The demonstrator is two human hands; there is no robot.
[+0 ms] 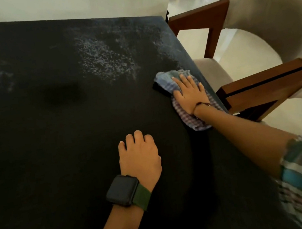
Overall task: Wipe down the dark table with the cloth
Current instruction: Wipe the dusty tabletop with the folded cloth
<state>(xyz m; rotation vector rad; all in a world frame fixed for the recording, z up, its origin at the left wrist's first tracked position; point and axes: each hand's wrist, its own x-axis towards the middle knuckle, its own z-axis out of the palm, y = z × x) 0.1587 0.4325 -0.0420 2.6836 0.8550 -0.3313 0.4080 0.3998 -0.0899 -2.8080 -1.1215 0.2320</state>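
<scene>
From the head view we see the dark table (54, 146) filling most of the frame, with pale streaks across its far middle. The checked cloth (182, 98) lies near the table's right edge, and our right hand (190, 93) presses flat on it with fingers straight and slightly spread. Our left hand (139, 154) rests on the bare tabletop nearer us, left of the cloth, fingers bent down onto the surface and holding nothing; a dark watch (122, 190) sits on its wrist. A cushioned wooden chair (252, 43) stands just right of the table.
</scene>
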